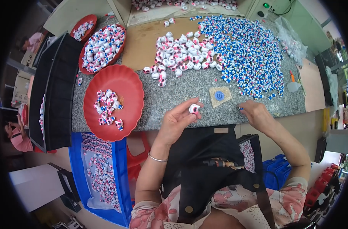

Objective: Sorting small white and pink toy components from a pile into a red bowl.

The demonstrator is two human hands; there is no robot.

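My left hand holds a small white, pink and blue wrapped piece between thumb and fingertips, just above the front edge of the grey stone table. My right hand rests on the table edge to the right, its fingertips pinching a tiny blue piece. Between and just beyond the hands lies a blue round cap on a tan square pad. A heap of small blue-and-white pieces covers the table's far right. A cluster of larger white-pink pieces lies at the middle.
A red scalloped plate with a few wrapped pieces sits left of my left hand. Two more red plates of pieces stand behind it. A black tray lines the left edge. A blue crate of pieces stands on the floor.
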